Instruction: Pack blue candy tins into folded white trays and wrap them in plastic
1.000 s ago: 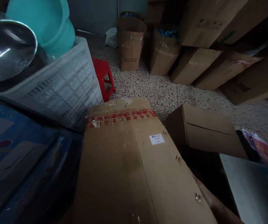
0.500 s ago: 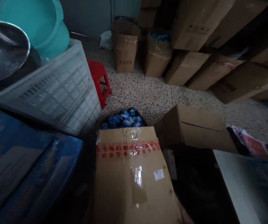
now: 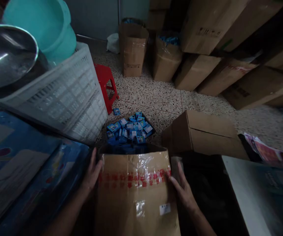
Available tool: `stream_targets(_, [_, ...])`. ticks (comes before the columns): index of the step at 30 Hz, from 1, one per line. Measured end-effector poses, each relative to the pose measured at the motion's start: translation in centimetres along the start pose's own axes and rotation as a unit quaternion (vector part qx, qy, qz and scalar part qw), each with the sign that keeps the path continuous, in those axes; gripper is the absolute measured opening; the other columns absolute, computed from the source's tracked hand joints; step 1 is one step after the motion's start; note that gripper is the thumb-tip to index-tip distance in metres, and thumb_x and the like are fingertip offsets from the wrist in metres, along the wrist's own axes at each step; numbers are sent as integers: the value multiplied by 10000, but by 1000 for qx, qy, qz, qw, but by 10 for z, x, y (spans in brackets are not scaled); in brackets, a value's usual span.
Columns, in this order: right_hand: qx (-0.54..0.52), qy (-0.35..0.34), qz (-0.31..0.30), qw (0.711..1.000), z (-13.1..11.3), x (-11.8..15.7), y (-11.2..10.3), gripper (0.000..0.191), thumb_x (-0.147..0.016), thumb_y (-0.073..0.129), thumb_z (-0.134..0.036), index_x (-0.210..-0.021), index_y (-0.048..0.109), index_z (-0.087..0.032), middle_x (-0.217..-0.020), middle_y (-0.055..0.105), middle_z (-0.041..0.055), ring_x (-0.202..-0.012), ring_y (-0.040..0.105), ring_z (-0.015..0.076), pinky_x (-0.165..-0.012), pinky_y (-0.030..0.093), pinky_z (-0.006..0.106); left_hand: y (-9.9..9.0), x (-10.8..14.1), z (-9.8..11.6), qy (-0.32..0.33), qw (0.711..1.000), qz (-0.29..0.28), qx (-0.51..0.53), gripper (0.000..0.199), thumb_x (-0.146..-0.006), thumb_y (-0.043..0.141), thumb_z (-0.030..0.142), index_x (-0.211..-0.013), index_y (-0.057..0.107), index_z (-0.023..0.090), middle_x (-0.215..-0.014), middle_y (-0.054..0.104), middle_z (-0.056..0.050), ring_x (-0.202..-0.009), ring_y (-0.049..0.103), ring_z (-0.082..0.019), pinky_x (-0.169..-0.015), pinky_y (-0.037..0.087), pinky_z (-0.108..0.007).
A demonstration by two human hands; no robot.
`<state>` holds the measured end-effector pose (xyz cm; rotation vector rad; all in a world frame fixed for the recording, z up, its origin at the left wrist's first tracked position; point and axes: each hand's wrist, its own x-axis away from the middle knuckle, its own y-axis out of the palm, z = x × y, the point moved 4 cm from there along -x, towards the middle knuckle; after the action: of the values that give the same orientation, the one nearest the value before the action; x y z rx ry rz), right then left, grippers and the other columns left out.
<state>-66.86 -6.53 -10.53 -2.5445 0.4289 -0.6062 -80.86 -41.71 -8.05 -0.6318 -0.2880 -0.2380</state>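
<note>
A tall brown carton point(image 3: 134, 183) with red printing and shiny tape stands in the lower middle, its open top facing away from me. Beyond its rim, many small blue packets point(image 3: 131, 127) lie heaped in a container. At the carton's left edge is my left hand point(image 3: 91, 172), fingers apart. My right hand point(image 3: 183, 188) is at the right edge, its thumb near the red print and fingers spread.
White crates point(image 3: 65, 95) at the left carry a metal bowl point(image 3: 6, 59) and turquoise basins point(image 3: 40, 29). A red stool point(image 3: 105, 83) stands beside them. Another carton point(image 3: 205, 134) sits at right, with more cartons along the back.
The carton has tipped up, and its top edge has come nearer to me. More blue packets show, one lying by the stool. Both hands have come into view along its sides.
</note>
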Motion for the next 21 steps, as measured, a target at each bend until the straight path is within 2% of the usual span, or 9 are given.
stream_targets(1, [73, -88, -18, 993, -30, -17, 1, 809, -706, 485, -575, -1364, 183, -215, -1425, 185, 67, -1303, 140, 231, -1049, 144, 438, -4, -10, 8, 17, 999, -38, -21, 431, -784, 435, 479, -1094, 500, 186, -1119, 523, -73, -1110, 418, -223, -942, 323, -347])
stream_targets(3, [217, -196, -127, 948, -78, -46, 16, 837, -617, 594, -561, -1326, 284, -243, -1383, 297, 81, -1289, 175, 279, -1024, 79, 517, -8, -24, 21, 39, 983, -156, -89, 423, -654, 573, 496, -917, 572, 166, -901, 597, -41, -925, 516, -225, -798, 395, -301])
stream_targets(5, [306, -213, -218, 902, -106, -62, 29, 749, -527, 694, -471, -1195, 472, -216, -1188, 524, 101, -1151, 402, 288, -981, 219, 467, -10, -28, 27, 29, 960, -239, -145, 362, -597, 613, 480, -753, 571, 156, -703, 580, 8, -722, 530, -185, -631, 392, -256])
stream_targets(7, [340, -181, -262, 885, -118, -64, 33, 512, -522, 710, -363, -991, 590, -198, -953, 630, 67, -928, 548, 230, -828, 371, 331, -12, -21, 30, 14, 956, -249, -153, 316, -618, 590, 459, -675, 540, 152, -612, 532, 37, -638, 495, -149, -550, 344, -224])
stream_targets(8, [345, -162, -266, 886, -120, -59, 32, 393, -537, 698, -322, -898, 609, -195, -874, 641, 47, -838, 569, 200, -731, 391, 273, -12, -14, 32, 12, 958, -246, -143, 297, -627, 583, 441, -670, 533, 151, -606, 519, 43, -632, 484, -139, -538, 328, -215])
stream_targets(11, [349, -148, -235, 895, -125, -28, 14, 197, -565, 665, -265, -737, 599, -195, -776, 633, 18, -736, 566, 162, -588, 344, 217, -13, 13, 39, 24, 961, -243, -134, 249, -629, 584, 391, -659, 531, 150, -617, 501, 47, -623, 458, -123, -532, 303, -209])
stream_targets(16, [373, -179, -162, 896, -151, 43, -20, 56, -623, 609, -223, -631, 565, -190, -702, 604, 6, -700, 540, 148, -612, 325, 237, -30, 51, 70, 98, 947, -234, -198, 224, -626, 612, 375, -619, 541, 162, -671, 521, 19, -673, 472, -139, -588, 316, -231])
stream_targets(19, [399, -181, -120, 891, -158, 95, -34, 85, -676, 535, -141, -610, 544, -195, -682, 589, -1, -681, 526, 141, -636, 332, 256, -38, 86, 86, 156, 936, -225, -221, 163, -648, 620, 318, -623, 545, 175, -702, 547, -3, -701, 494, -152, -622, 349, -247])
stream_targets(21, [410, -207, -84, 884, -148, 138, -36, 127, -709, 499, -115, -616, 524, -199, -669, 575, -9, -655, 516, 138, -649, 342, 273, -38, 119, 81, 213, 927, -212, -223, 117, -674, 604, 258, -609, 538, 187, -707, 568, -11, -724, 509, -157, -646, 379, -252])
